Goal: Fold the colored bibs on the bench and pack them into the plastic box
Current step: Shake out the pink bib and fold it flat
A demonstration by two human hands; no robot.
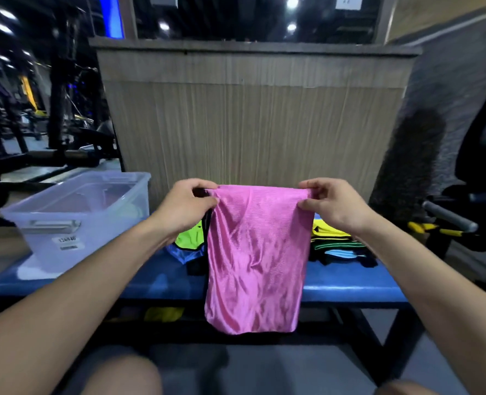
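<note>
A shiny pink bib (256,258) hangs in the air over the blue bench (350,283), folded lengthwise, its lower edge below the bench's front edge. My left hand (187,206) pinches its top left corner and my right hand (332,203) pinches its top right corner. Behind it on the bench lie a neon green bib (189,238) over a blue one on the left, and a pile of yellow, green and light blue bibs (335,240) on the right. The translucent plastic box (73,218) stands at the bench's left end, with some pale items inside.
A wooden panel wall (253,121) rises right behind the bench. Gym machines fill the dark left background, and a black machine with a padded bar (449,215) stands at the right. A yellow cloth (164,313) lies under the bench. My knees show at the bottom.
</note>
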